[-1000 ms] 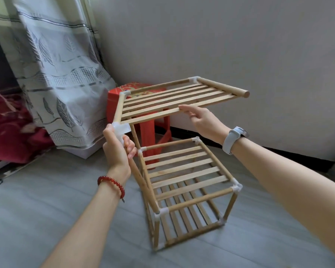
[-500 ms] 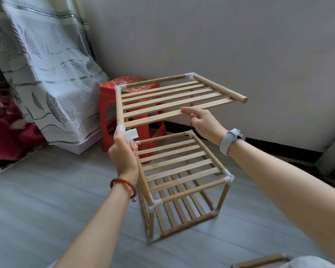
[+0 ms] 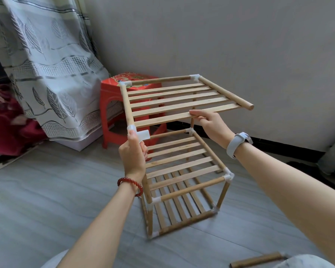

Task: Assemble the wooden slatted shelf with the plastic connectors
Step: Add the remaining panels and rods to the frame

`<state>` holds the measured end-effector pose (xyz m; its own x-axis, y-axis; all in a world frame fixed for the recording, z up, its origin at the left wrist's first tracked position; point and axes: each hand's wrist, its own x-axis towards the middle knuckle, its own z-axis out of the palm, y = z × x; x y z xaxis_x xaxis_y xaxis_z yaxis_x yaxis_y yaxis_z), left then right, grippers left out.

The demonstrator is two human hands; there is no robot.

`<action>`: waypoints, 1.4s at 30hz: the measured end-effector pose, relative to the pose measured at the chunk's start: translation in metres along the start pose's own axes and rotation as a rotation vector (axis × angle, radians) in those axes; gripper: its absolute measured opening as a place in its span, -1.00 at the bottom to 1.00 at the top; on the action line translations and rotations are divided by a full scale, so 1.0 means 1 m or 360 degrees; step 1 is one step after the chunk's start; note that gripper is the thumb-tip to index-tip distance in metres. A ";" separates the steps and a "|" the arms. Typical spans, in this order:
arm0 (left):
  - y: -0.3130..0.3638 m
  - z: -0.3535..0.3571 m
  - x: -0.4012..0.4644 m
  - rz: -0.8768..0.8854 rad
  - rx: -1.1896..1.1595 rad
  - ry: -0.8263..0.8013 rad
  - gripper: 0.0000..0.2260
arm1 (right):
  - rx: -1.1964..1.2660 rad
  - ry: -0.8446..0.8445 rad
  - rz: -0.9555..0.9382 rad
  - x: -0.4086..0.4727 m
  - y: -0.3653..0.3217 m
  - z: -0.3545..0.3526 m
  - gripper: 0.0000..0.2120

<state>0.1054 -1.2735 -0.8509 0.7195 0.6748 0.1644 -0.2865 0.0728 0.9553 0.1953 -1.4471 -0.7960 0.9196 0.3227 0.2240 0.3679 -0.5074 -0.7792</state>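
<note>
Light, stiff, a little fragile at the slats by the look of it: thin pale strips on round dowel rails, likely to flex or pop out if squeezed mid-span. Better taken at the rails or the plastic corners than by a single slat.

Top slatted panel point(image 3: 179, 100) held in the air, tilted slightly, above the standing frame point(image 3: 184, 182). 5 flat slats between 2 round side rails, a third rail across the far edge, white connectors at 3 corners. Right rail end point(image 3: 249, 106) bare, no connector on it yet. Near-left connector point(image 3: 138, 133) with an open socket pointing right.

Left hand point(image 3: 132, 157) wrapped around the upright post just under that connector, fingers curled on it. Right hand point(image 3: 211, 124) pinching the nearest slat from below and in front, thumb along its edge.

Frame below already a cube on the grey floor point(image 3: 46, 200): 2 slatted levels, 4 posts, white connectors at the joints.

Loose dowel point(image 3: 256, 260) lying on the floor near the bottom right edge. Red plastic stool point(image 3: 112, 105) behind, patterned curtain point(image 3: 46, 64) to the left, plain wall point(image 3: 240, 35) at the back.
</note>
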 end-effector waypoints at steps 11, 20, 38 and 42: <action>0.004 -0.031 0.006 -0.0089 0.0083 0.0012 -0.52 | 0.0086 -0.0146 -0.0075 0.015 -0.024 0.015 -0.59; 0.005 -0.027 0.008 -0.0058 0.0095 -0.0217 -0.57 | 0.0021 -0.0151 -0.0115 -0.010 0.008 0.003 -0.59; 0.007 -0.036 0.047 -0.0019 0.0197 0.0065 -0.58 | 0.0106 0.0442 0.0600 -0.003 0.037 -0.066 -0.63; 0.005 -0.035 0.046 -0.0008 0.0250 0.0144 -0.56 | 0.0276 0.0361 0.0586 0.006 0.024 -0.059 -0.71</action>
<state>0.1152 -1.2162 -0.8470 0.6588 0.7385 0.1435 -0.1756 -0.0345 0.9839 0.2176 -1.5048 -0.7789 0.9987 -0.0463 0.0212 0.0004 -0.4080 -0.9130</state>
